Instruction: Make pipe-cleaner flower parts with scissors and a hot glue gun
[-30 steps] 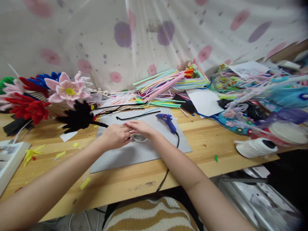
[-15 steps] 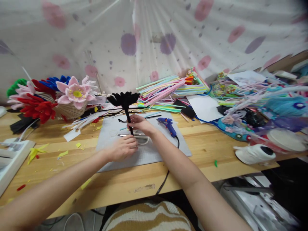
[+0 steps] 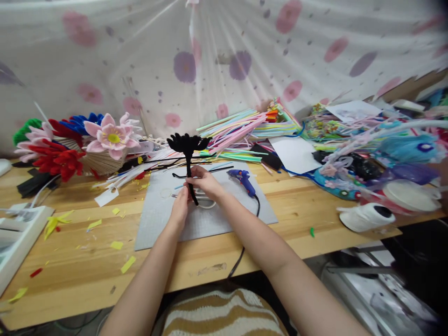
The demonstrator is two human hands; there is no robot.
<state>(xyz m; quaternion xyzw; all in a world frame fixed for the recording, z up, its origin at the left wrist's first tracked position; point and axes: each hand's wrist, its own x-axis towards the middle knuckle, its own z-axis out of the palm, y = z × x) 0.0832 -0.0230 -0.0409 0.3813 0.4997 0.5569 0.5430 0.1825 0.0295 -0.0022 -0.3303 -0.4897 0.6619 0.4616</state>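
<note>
A black fuzzy flower [image 3: 188, 145], seemingly made of pipe cleaners, stands upright over the grey mat [image 3: 154, 228]. Its stem leans slightly at the lower end. My right hand [image 3: 206, 183] pinches the stem between thumb and fingers. Just below, my left hand [image 3: 180, 205] is closed at the stem from the left side; its fingertips are partly hidden. On the mat behind my hands lie a bent black pipe cleaner [image 3: 179, 176] and a scissors-like tool, mostly covered. A blue glue gun [image 3: 244, 181] rests to the right of my right hand.
Finished flowers [image 3: 112, 135] in pink, red and blue stand at the back left. Pastel pipe cleaners [image 3: 241, 130] are heaped at the back. A spool of white yarn [image 3: 366, 217] lies at the right. Yellow scraps [image 3: 128, 264] dot the left side. A white tray [image 3: 26, 242] borders it.
My left hand has moved from the stem's bottom up along its left side, turning more upright. The flower has shifted slightly right, and its stem's lower end now shows.
</note>
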